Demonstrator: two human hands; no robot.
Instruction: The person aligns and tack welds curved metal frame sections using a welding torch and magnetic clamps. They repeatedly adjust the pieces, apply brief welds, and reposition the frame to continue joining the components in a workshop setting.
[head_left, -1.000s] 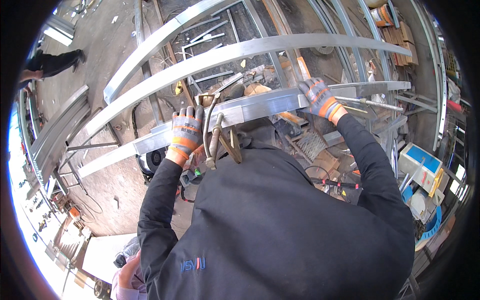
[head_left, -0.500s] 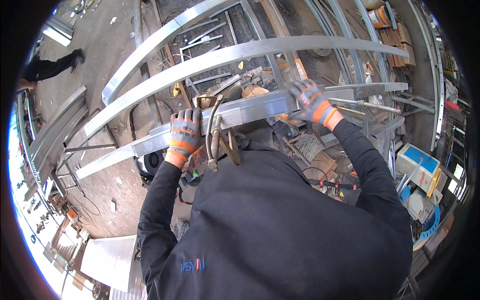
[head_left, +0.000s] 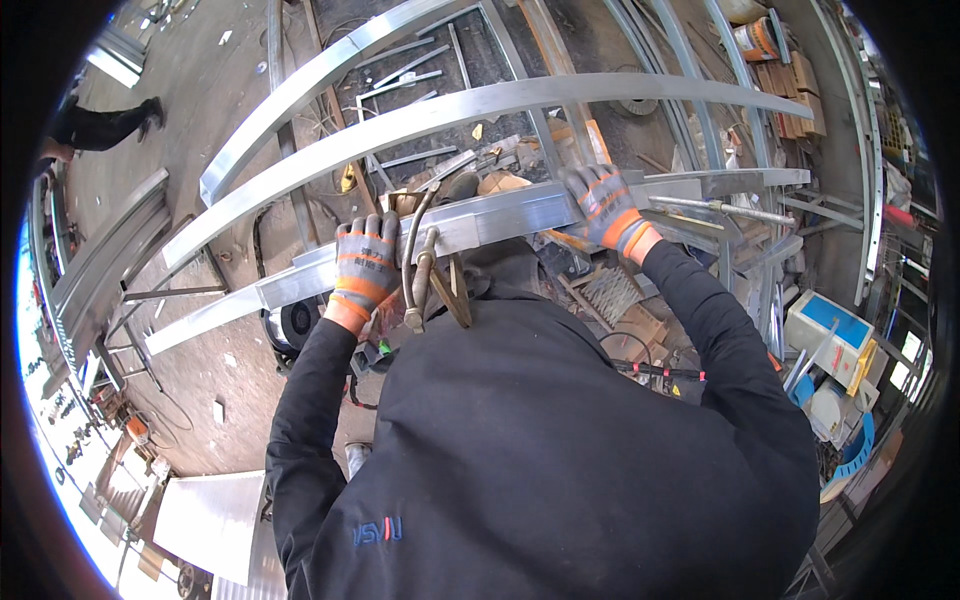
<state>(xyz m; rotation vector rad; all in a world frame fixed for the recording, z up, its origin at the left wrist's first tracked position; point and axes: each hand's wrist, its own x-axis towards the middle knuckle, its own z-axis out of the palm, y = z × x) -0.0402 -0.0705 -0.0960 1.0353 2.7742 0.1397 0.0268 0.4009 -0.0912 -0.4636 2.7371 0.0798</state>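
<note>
A long silver metal bar runs from near left to far right, just beyond a dark jacket. Its smooth, flat-sided face catches a bluish shine between two gloved hands, and an upright seam shows just right of a clamp. The left hand lies beside the clamp, the right hand farther right, both with fingers over the bar; whether either closes around it cannot be told. A paler curved bar arches beyond.
</note>
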